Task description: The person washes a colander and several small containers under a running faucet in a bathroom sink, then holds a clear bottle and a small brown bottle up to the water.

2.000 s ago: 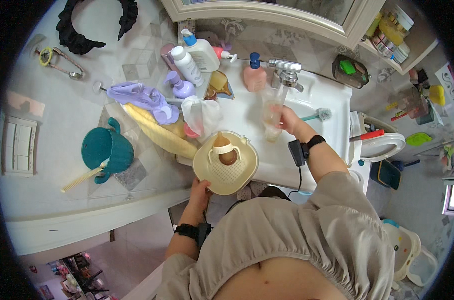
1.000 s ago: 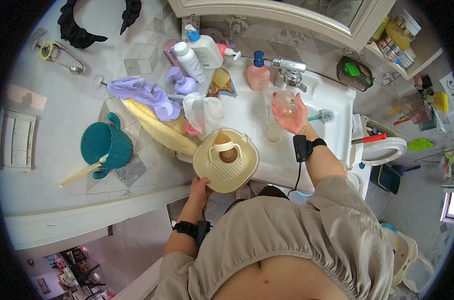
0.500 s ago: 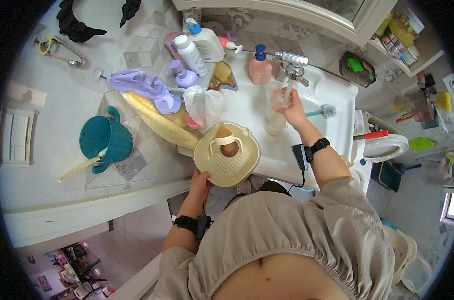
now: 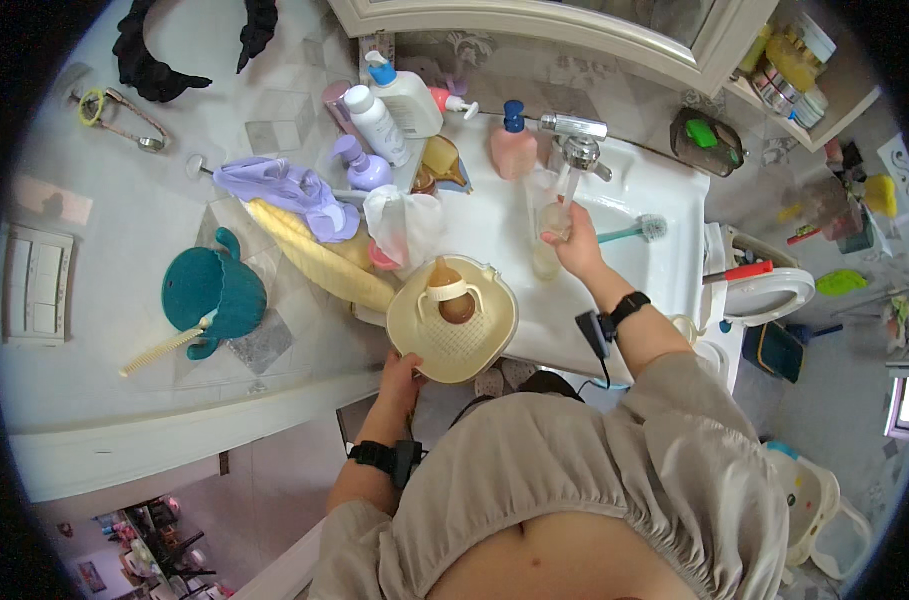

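Bathroom seen from above through my head camera: a white sink [image 4: 665, 285] against a patterned tile wall, a chrome faucet [image 4: 582, 152] at its back. Water runs from the spout onto my right hand [image 4: 578, 245], whose grip is closed around a small clear container [image 4: 555, 218] below it. Another see-through piece [image 4: 546, 263] shows just nearer to me; I cannot tell whether the two are joined. A teal-handled brush [image 4: 654, 228] lies to the right in the bowl. At the sink's left front corner, my left hand [image 4: 402, 372] grips the near edge of a cream basin [image 4: 407, 325]; its fingers are partly hidden. Inside the basin sits a two-handled baby bottle [image 4: 455, 308] with a brownish teat. Behind the basin are a white plastic bag [image 4: 405, 222] and, farther left, a yellow towel [image 4: 315, 265].
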`<state>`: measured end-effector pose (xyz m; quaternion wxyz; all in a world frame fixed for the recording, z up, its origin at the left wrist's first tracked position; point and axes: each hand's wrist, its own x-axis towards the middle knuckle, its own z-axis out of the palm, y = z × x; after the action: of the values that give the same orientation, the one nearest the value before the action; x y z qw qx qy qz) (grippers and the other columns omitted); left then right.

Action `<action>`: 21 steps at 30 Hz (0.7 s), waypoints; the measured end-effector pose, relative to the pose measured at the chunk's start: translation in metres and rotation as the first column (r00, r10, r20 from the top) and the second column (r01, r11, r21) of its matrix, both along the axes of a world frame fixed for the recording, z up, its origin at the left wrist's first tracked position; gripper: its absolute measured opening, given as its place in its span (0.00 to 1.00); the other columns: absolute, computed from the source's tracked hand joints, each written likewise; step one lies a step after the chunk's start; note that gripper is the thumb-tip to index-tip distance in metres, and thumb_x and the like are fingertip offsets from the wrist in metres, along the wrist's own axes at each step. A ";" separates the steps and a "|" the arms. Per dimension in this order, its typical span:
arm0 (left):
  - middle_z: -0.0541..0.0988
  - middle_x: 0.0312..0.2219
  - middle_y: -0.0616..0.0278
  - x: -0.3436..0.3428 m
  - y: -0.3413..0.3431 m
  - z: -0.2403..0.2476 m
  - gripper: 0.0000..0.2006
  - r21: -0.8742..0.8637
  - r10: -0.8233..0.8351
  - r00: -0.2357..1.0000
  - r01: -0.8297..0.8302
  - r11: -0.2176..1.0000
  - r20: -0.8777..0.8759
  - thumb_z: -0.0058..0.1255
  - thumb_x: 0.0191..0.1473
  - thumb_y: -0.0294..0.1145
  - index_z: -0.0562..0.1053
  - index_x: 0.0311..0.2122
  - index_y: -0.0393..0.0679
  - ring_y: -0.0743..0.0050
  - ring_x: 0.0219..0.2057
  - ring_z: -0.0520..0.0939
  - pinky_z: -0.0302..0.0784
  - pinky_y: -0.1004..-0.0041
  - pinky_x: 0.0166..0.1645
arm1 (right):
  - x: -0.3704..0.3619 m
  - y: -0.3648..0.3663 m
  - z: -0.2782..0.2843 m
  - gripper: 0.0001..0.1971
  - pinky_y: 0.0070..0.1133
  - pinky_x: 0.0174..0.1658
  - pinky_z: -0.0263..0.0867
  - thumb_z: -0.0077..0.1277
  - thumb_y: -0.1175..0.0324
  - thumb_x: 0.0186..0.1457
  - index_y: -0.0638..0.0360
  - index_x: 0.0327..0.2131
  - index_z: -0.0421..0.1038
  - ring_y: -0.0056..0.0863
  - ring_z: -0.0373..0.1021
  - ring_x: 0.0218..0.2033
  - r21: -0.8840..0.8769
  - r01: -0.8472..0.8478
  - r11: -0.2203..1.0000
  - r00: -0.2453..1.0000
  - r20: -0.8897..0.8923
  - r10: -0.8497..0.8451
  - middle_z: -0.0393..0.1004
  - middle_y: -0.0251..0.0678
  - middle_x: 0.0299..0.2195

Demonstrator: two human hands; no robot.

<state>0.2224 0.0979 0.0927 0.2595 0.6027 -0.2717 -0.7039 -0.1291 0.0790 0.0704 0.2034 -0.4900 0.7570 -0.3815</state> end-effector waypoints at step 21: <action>0.65 0.42 0.56 0.013 -0.006 -0.026 0.30 -0.021 -0.057 0.994 0.055 0.998 -0.095 0.44 0.38 0.28 0.53 0.51 0.44 0.61 0.41 0.69 0.65 0.61 0.43 | -0.016 -0.006 0.022 0.24 0.28 0.39 0.60 0.37 0.49 0.51 0.55 0.46 0.60 0.37 0.63 0.41 -0.188 -0.029 0.982 -0.300 0.938 0.171 0.64 0.40 0.44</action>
<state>0.2355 0.0921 0.0671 0.2578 0.5580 -0.2821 -0.7366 -0.1453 0.0727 0.0920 0.7375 -0.0562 0.2249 -0.6343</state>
